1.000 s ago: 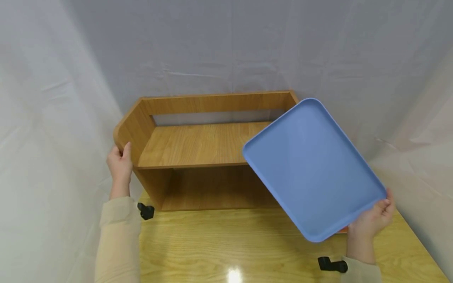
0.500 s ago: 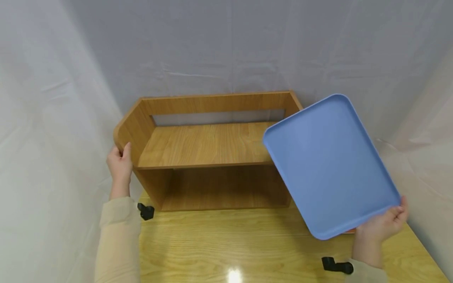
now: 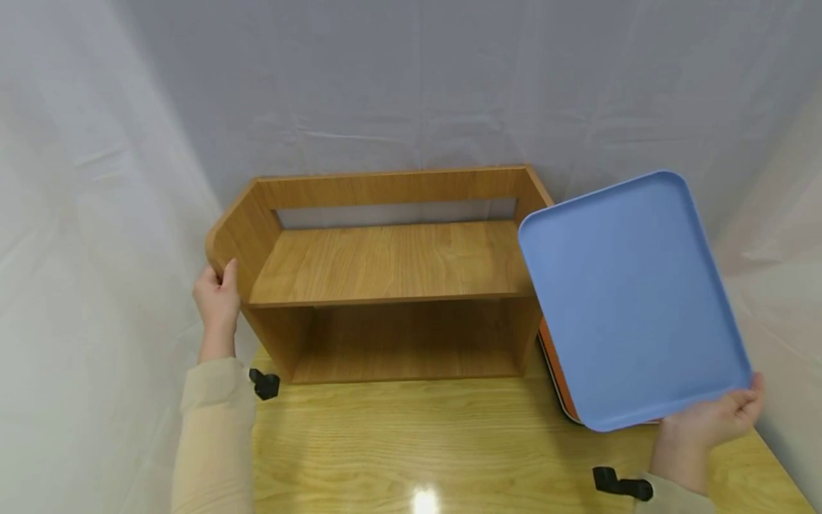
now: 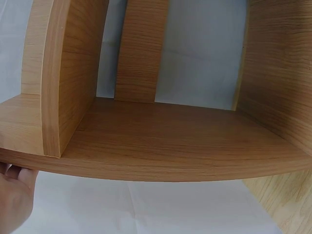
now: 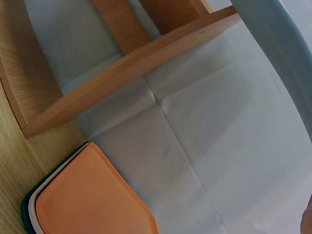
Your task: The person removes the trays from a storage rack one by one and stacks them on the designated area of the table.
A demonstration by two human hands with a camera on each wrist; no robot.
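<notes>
My right hand (image 3: 724,415) grips the near right corner of a blue tray (image 3: 632,300) and holds it tilted in the air, to the right of a wooden shelf unit (image 3: 385,264). The tray's edge (image 5: 273,34) shows at the top of the right wrist view. Below it on the table lies a stack of trays with an orange tray (image 3: 554,365) (image 5: 90,195) on top. My left hand (image 3: 218,294) (image 4: 14,195) holds the shelf unit's left side panel, thumb on its front edge. Both shelf levels (image 4: 165,141) hold nothing.
The shelf unit stands at the back of a light wooden table (image 3: 417,442). White cloth (image 3: 96,214) hangs close on the left, back and right. Two black clamps (image 3: 265,383) (image 3: 621,484) sit by my forearms.
The right hand has swung the blue tray rightward, off the front of the shelf, uncovering the stacked trays beneath. The left hand has stayed on the side panel.
</notes>
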